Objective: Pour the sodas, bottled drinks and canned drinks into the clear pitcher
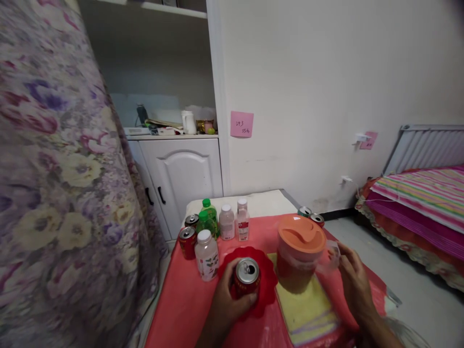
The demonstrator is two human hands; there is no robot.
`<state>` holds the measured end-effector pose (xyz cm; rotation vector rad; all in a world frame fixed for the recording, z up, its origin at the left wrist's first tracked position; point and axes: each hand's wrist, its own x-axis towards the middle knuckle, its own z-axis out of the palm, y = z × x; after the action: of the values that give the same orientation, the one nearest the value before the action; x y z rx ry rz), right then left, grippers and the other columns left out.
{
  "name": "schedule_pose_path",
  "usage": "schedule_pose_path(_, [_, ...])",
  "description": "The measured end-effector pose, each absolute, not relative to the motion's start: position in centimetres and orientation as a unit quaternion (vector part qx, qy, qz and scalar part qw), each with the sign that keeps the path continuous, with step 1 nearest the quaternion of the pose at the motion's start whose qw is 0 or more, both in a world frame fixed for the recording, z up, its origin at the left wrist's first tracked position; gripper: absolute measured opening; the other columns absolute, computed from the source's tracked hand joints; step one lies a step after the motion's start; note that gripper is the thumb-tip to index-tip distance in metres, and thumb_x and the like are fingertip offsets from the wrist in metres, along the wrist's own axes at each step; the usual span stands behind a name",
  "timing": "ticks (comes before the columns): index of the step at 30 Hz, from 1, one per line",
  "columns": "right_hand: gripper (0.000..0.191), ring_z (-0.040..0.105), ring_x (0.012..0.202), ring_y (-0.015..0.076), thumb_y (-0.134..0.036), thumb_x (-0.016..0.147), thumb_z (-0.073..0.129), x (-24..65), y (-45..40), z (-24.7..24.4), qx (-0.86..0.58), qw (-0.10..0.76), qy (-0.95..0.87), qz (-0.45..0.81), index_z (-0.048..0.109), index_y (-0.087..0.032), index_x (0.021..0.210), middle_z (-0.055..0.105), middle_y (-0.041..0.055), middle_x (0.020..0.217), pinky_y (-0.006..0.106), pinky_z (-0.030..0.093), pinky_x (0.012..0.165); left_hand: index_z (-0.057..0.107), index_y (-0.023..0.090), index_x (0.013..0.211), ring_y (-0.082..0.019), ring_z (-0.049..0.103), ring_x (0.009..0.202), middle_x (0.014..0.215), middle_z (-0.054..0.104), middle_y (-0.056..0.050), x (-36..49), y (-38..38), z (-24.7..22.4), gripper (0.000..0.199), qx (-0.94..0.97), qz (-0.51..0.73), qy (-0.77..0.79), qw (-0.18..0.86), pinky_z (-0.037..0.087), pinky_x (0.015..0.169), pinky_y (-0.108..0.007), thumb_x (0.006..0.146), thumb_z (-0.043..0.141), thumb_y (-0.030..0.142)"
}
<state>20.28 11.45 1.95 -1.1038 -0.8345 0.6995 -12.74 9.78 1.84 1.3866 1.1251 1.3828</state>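
My left hand [232,297] is wrapped round an opened red can [247,278], upright over a red scalloped dish [268,285]. With its fingers closed round the clear handle, my right hand [350,273] grips a transparent pitcher [295,266]. The pitcher has an orange lid [301,234] and holds brownish liquid. Beneath and in front of it lies a yellow cloth [308,314]. A clear bottle with a white cap [207,256] stands left of the dish.
On the red-covered table [181,309], more cans [187,242], green-capped bottles [206,223] and white-capped bottles [227,223] stand at the back left. Two cans [316,220] are behind the pitcher. A floral curtain [72,193] hangs at left; a bed [420,203] is at right.
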Motion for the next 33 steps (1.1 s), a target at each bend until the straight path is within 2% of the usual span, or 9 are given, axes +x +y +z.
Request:
schedule_pose_path(5, [0.045,0.063,0.109,0.03,-0.051,0.08,0.072,20.2,6.7,0.2,-0.569,0.692,-0.38,0.23,0.064,-0.023,0.114,0.069,0.0082,0.114,0.039,0.053,0.09,0.059,0.019,0.125,-0.037,0.062,0.12,0.123,0.07,-0.012,-12.7,9.6,2.9,0.072,0.565,0.535,0.438,0.451,0.047,0.105,-0.046,0.059,0.083,0.032])
schedule_pose_path(9, [0.03,0.069,0.092,0.0265,-0.047,0.085,0.067,16.8,3.9,-1.4,-0.524,0.632,-0.522,0.231,0.069,-0.023,0.102,0.073,0.0085,0.1,0.034,0.057,0.08,0.061,0.021,0.122,-0.035,0.063,0.119,0.121,0.072,-0.01,-12.3,9.5,3.4,0.069,0.554,0.556,0.424,0.451,0.047,0.105,-0.044,0.057,0.082,0.029])
schedule_pose_path(11, [0.028,0.071,0.092,0.026,-0.044,0.082,0.069,14.1,3.8,-1.8,-0.474,0.577,-0.609,0.266,0.071,-0.024,0.102,0.075,0.0083,0.104,0.032,0.059,0.079,0.062,0.021,0.121,-0.035,0.063,0.118,0.121,0.072,-0.01,-12.2,9.5,3.3,0.069,0.559,0.556,0.418,0.451,0.048,0.105,-0.045,0.056,0.082,0.028])
schedule_pose_path(14, [0.047,0.068,0.111,0.0308,-0.036,0.076,0.073,10.0,4.7,-1.4,-0.439,0.51,-0.659,0.334,0.066,-0.024,0.12,0.071,0.0108,0.122,0.038,0.057,0.093,0.061,0.019,0.124,-0.038,0.061,0.122,0.126,0.071,-0.013,-12.4,9.5,3.0,0.073,0.58,0.534,0.421,0.448,0.046,0.108,-0.048,0.056,0.083,0.03])
schedule_pose_path(16, [0.065,0.058,0.128,0.0338,-0.032,0.071,0.075,7.7,5.5,-0.5,-0.45,0.496,-0.65,0.36,0.057,-0.023,0.133,0.063,0.0127,0.138,0.045,0.049,0.107,0.06,0.019,0.127,-0.039,0.058,0.128,0.132,0.068,-0.016,-12.8,9.5,2.8,0.077,0.596,0.517,0.423,0.446,0.044,0.11,-0.05,0.057,0.086,0.035])
schedule_pose_path(20, [0.09,0.049,0.136,0.0367,-0.024,0.058,0.082,4.8,6.7,1.4,-0.438,0.481,-0.658,0.379,0.049,-0.016,0.141,0.055,0.0184,0.144,0.05,0.036,0.117,0.06,0.019,0.129,-0.041,0.055,0.132,0.136,0.066,-0.016,-13.8,9.5,2.3,0.082,0.597,0.503,0.43,0.453,0.044,0.111,-0.051,0.056,0.089,0.041])
schedule_pose_path(23, [0.088,0.053,0.132,0.0371,-0.024,0.059,0.082,3.7,7.1,2.1,-0.423,0.489,-0.663,0.378,0.049,-0.016,0.141,0.058,0.0178,0.142,0.051,0.039,0.114,0.062,0.02,0.128,-0.041,0.057,0.13,0.133,0.068,-0.015,-14.4,9.6,2.1,0.08,0.604,0.494,0.417,0.467,0.046,0.109,-0.05,0.056,0.089,0.043])
schedule_pose_path(27, [0.081,0.058,0.126,0.0381,-0.036,0.06,0.084,3.3,7.0,2.3,-0.405,0.518,-0.661,0.36,0.056,-0.021,0.134,0.064,0.0144,0.135,0.05,0.044,0.109,0.065,0.022,0.125,-0.041,0.058,0.128,0.133,0.069,-0.012,-14.7,9.8,2.4,0.077,0.631,0.48,0.382,0.475,0.046,0.11,-0.05,0.055,0.091,0.042])
schedule_pose_path(33, [0.08,0.064,0.115,0.0358,-0.038,0.053,0.087,4.1,5.5,3.6,-0.385,0.537,-0.629,0.409,0.062,-0.023,0.127,0.071,0.0105,0.123,0.047,0.048,0.103,0.067,0.022,0.128,-0.043,0.056,0.13,0.134,0.068,-0.013,-14.5,9.0,3.4,0.09,0.626,0.444,0.351,0.536,0.044,0.111,-0.052,0.049,0.092,0.056])
